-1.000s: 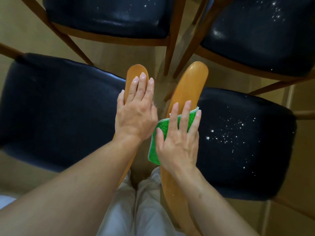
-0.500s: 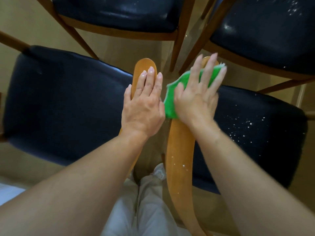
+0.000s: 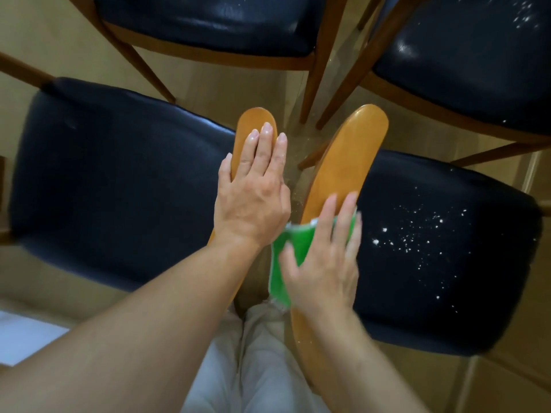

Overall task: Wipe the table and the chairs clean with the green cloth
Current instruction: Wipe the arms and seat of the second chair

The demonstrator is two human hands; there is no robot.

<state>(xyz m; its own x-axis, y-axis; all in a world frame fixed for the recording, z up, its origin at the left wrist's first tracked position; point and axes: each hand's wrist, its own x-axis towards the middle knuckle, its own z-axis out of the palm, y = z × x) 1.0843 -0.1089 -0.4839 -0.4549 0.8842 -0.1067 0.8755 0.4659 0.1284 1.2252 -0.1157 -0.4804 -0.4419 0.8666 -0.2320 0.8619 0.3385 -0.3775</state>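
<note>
Two chairs with black seats stand side by side below me. My left hand (image 3: pixel 253 192) rests flat, fingers straight, on the wooden backrest top (image 3: pixel 253 120) of the left chair (image 3: pixel 119 186). My right hand (image 3: pixel 325 257) presses the green cloth (image 3: pixel 295 242) with straight fingers onto the curved wooden backrest (image 3: pixel 348 156) of the right chair (image 3: pixel 447 263). The cloth shows at the hand's left side and between the fingers; the rest is hidden under the palm. White specks are scattered over the right chair's seat.
Two more black-seated wooden chairs stand beyond, one at the top left (image 3: pixel 208 22) and one at the top right (image 3: pixel 477 55) with white specks. Their wooden legs (image 3: pixel 316 79) come down between the backrests. Beige floor lies underneath, and my light trousers (image 3: pixel 247 365) show below.
My right hand has slid the green cloth back along the right backrest from its far tip toward me. My left hand stays on the left backrest.
</note>
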